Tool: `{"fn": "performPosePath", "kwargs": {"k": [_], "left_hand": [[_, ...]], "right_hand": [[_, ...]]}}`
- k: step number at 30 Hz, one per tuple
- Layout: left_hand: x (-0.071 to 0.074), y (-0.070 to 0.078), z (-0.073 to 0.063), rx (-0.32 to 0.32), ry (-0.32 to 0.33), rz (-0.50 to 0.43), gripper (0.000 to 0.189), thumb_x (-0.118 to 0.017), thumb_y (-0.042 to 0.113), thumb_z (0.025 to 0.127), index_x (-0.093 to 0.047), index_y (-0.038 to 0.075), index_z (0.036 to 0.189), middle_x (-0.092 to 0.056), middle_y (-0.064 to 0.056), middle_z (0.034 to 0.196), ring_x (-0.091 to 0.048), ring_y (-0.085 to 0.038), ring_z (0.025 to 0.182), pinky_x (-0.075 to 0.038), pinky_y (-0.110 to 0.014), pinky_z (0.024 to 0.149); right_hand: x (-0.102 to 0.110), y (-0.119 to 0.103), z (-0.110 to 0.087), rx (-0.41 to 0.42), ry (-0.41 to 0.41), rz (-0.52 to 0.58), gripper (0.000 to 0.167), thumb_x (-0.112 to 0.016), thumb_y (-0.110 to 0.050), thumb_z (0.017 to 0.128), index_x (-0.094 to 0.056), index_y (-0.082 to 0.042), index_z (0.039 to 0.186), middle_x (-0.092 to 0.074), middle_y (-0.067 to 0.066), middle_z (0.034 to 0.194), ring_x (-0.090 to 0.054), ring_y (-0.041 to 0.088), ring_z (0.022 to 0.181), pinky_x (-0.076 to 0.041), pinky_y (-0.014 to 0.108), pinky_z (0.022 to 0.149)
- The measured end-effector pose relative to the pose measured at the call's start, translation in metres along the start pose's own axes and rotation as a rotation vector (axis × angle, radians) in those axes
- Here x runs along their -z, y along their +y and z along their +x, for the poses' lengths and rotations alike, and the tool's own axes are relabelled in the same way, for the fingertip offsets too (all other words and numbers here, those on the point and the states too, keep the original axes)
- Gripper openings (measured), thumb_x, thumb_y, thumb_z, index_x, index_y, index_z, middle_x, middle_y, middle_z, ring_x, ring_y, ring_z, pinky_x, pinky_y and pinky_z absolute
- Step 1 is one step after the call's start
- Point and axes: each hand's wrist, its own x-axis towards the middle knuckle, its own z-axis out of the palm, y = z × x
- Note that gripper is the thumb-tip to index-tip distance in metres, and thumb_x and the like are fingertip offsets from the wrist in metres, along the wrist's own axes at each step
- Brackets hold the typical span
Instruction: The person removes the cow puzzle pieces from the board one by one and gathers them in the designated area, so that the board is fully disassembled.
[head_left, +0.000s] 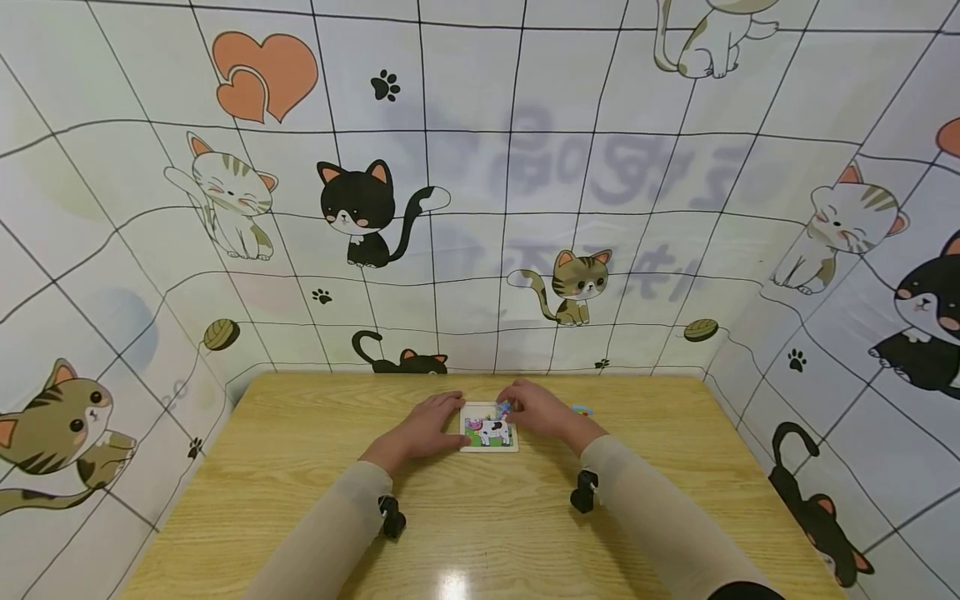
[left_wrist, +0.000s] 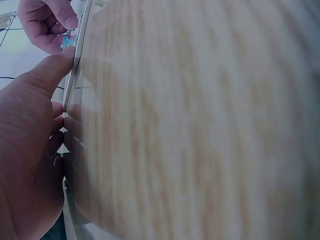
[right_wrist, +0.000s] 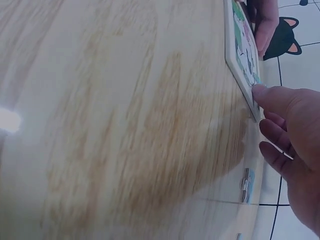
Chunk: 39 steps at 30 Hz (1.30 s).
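Note:
A small framed jigsaw puzzle (head_left: pixel 491 433) with a black-and-white cow picture lies on the table. My left hand (head_left: pixel 424 427) holds it along its left side, thumb at the near left corner and fingers at the far left corner. My right hand (head_left: pixel 542 410) is over the puzzle's far right corner, pinching a small blue puzzle piece (head_left: pixel 503 410) between thumb and fingers. In the right wrist view, the right thumb (right_wrist: pixel 272 97) overlaps the puzzle's edge. The left thumb (left_wrist: pixel 62 60) lies at the frame's rim in the left wrist view.
Another colourful piece (head_left: pixel 582 410) lies on the wooden table (head_left: pixel 480 517) just beyond the right wrist; the right wrist view shows loose pieces (right_wrist: pixel 247 186) there too. A cat-patterned cloth (head_left: pixel 480 208) hangs behind and at both sides.

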Motion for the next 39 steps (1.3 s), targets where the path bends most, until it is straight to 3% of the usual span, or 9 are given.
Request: {"fn": "performPosePath", "kwargs": {"k": [6, 15, 24, 34, 39], "left_hand": [[0.000, -0.001, 0.000, -0.008, -0.001, -0.011, 0.086, -0.076, 0.053, 0.102, -0.046, 0.005, 0.167, -0.035, -0.010, 0.178, -0.028, -0.038, 0.165, -0.026, -0.064, 0.131], [0.001, 0.001, 0.001, 0.010, -0.007, 0.008, 0.086, -0.075, 0.057, 0.103, -0.046, 0.008, 0.168, -0.034, -0.008, 0.179, -0.027, -0.036, 0.166, -0.025, -0.062, 0.132], [-0.003, -0.003, 0.003, 0.005, 0.003, 0.000, 0.086, -0.076, 0.056, 0.102, -0.047, 0.007, 0.166, -0.035, -0.010, 0.178, -0.029, -0.038, 0.165, -0.026, -0.064, 0.131], [-0.005, -0.005, 0.002, -0.013, 0.008, -0.013, 0.086, -0.077, 0.053, 0.102, -0.047, 0.005, 0.166, -0.035, -0.013, 0.178, -0.028, -0.040, 0.165, -0.025, -0.065, 0.131], [-0.003, -0.004, 0.001, -0.016, 0.006, -0.012, 0.086, -0.077, 0.053, 0.102, -0.046, 0.003, 0.166, -0.035, -0.014, 0.177, -0.028, -0.041, 0.165, -0.025, -0.066, 0.130]], "right_hand": [[-0.002, 0.003, 0.001, 0.042, 0.039, -0.101, 0.030, -0.078, -0.015, 0.106, -0.075, -0.002, 0.132, -0.065, 0.006, 0.115, -0.064, 0.017, 0.091, -0.059, 0.044, 0.086], [-0.002, 0.006, 0.000, -0.009, 0.104, -0.046, 0.030, -0.080, -0.020, 0.104, -0.076, -0.006, 0.130, -0.068, 0.002, 0.119, -0.070, 0.016, 0.097, -0.062, 0.045, 0.090], [0.010, 0.010, -0.012, 0.031, 0.103, -0.024, 0.027, -0.079, -0.013, 0.103, -0.077, -0.006, 0.129, -0.070, 0.004, 0.123, -0.067, 0.013, 0.093, -0.059, 0.035, 0.079], [0.030, 0.011, -0.034, 0.070, 0.104, -0.001, 0.027, -0.078, -0.014, 0.104, -0.078, -0.004, 0.129, -0.069, 0.008, 0.119, -0.068, 0.031, 0.102, -0.058, 0.043, 0.086], [0.040, 0.012, -0.044, 0.076, 0.101, 0.013, 0.026, -0.077, -0.015, 0.106, -0.078, -0.003, 0.129, -0.068, 0.008, 0.119, -0.065, 0.025, 0.098, -0.057, 0.040, 0.084]]}}
